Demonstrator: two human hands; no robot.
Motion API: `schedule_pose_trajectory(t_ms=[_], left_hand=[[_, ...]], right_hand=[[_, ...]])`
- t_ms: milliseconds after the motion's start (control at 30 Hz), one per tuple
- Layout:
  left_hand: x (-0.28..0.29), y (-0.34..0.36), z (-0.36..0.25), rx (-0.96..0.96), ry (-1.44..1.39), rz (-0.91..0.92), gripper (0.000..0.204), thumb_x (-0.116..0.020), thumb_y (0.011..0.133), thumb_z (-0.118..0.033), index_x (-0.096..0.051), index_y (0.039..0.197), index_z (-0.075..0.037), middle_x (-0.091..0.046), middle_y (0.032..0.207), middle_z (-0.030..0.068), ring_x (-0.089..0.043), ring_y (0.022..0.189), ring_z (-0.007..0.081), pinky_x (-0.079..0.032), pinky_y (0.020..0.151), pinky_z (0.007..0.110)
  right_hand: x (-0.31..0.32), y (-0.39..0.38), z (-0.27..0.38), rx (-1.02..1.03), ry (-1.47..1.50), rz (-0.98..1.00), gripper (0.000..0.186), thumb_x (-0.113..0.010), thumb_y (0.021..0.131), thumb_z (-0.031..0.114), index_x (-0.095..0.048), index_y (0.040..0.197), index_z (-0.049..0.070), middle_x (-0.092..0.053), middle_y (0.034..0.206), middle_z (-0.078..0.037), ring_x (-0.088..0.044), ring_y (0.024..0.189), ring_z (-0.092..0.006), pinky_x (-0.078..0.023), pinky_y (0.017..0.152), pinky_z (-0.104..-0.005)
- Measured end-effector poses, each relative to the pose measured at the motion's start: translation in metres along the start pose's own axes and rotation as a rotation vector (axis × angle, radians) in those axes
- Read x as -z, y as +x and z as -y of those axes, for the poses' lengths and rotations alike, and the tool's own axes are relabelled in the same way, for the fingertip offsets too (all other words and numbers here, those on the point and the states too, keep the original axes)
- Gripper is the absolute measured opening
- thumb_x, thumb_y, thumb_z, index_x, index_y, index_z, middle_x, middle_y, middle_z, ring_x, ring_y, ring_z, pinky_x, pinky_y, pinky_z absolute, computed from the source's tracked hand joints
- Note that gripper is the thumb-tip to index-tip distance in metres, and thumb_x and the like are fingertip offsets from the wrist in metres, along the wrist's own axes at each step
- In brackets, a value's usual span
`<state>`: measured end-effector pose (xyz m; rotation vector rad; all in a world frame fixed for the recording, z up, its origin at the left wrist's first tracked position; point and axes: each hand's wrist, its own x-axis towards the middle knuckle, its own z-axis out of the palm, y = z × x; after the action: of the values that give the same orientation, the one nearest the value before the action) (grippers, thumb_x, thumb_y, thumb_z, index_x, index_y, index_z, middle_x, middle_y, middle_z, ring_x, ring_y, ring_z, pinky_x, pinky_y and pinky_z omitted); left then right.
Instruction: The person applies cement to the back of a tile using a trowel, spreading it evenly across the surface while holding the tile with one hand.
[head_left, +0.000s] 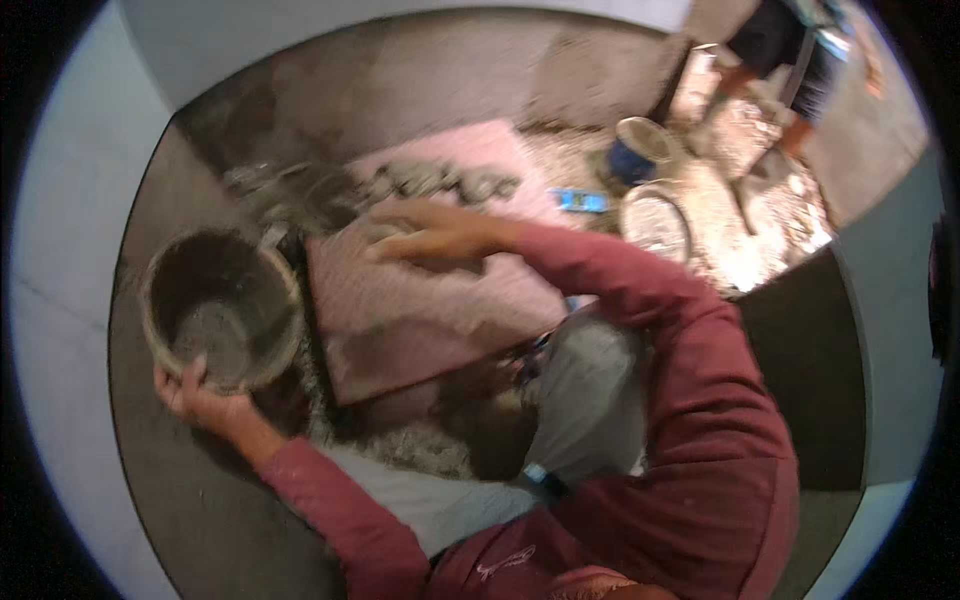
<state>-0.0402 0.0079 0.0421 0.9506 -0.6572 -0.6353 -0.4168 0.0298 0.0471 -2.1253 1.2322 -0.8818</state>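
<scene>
My left hand (205, 398) grips the near rim of a dark, round bucket (270, 345), with the thumb hooked inside. The bucket is tilted so that I look into it, and grey residue (212, 335) coats its bottom. Over a pinkish, flat square slab (430, 310), my right hand (435, 232) reaches left with its fingers stretched out; nothing shows in it. I cannot tell whether it touches the slab. Lumps of grey wet mortar (430, 182) lie in a row along the slab's far part, just beyond that hand. A blurred dark shape (330, 195) sits at the slab's far left corner.
A low wall (420, 90) runs behind the slab. Toward the far right stand a blue bucket (635, 160) and a round pale container (657, 225), with a blue packet (580, 200) near them. Another person's legs (740, 85) are at the upper right, on rubble-strewn ground.
</scene>
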Motion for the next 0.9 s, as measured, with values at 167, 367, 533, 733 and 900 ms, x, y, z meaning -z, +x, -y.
schedule_pose_trajectory(t_ms=[167,367,533,733,900], left_hand=[[-0.016,-0.010,-0.020,-0.124,-0.050,0.079,0.061,-0.059,0.064,0.007,-0.051,0.125,0.005,-0.057,0.121,0.0166,-0.059,0.112,0.0318,-0.051,0.099,0.043],[-0.036,-0.019,-0.041,-0.100,-0.102,0.191,0.062,-0.060,0.063,0.000,-0.051,0.125,0.001,-0.056,0.120,0.0144,-0.058,0.113,0.0325,-0.050,0.103,0.049],[-0.076,-0.062,-0.050,0.084,-0.186,0.319,0.070,-0.064,0.066,-0.006,-0.055,0.135,0.002,-0.056,0.128,0.0148,-0.055,0.118,0.0348,-0.046,0.105,0.054],[-0.130,-0.121,-0.023,0.391,-0.292,0.490,0.056,-0.067,0.067,-0.008,-0.063,0.121,0.001,-0.065,0.112,0.0148,-0.062,0.103,0.0323,-0.053,0.091,0.050],[-0.214,-0.237,-0.071,0.535,-0.416,0.824,0.077,-0.060,0.061,-0.008,-0.047,0.136,0.004,-0.058,0.128,0.0186,-0.058,0.119,0.0327,-0.054,0.101,0.047]], right_hand=[[0.029,-0.075,-0.056,-0.196,-0.578,0.295,0.033,-0.062,0.094,0.029,-0.051,0.117,0.007,-0.065,0.083,-0.022,-0.064,0.081,-0.0461,-0.050,0.071,-0.0551],[0.060,-0.106,-0.046,-0.242,-0.542,-0.024,0.032,-0.060,0.097,0.032,-0.054,0.112,0.004,-0.065,0.084,-0.024,-0.065,0.079,-0.0445,-0.050,0.071,-0.0525],[0.098,-0.127,-0.035,-0.244,-0.177,-0.286,0.036,-0.066,0.096,0.031,-0.058,0.113,0.000,-0.065,0.080,-0.013,-0.067,0.069,-0.0205,-0.053,0.062,-0.0363],[0.108,-0.207,0.034,-0.240,0.760,-0.694,0.034,-0.063,0.099,0.027,-0.058,0.120,0.001,-0.064,0.093,-0.006,-0.065,0.076,-0.0131,-0.054,0.067,-0.0275],[0.128,-0.300,0.077,-0.372,0.619,-1.066,0.045,-0.061,0.100,0.024,-0.052,0.137,-0.001,-0.063,0.108,-0.006,-0.064,0.087,-0.0132,-0.052,0.079,-0.0267]])
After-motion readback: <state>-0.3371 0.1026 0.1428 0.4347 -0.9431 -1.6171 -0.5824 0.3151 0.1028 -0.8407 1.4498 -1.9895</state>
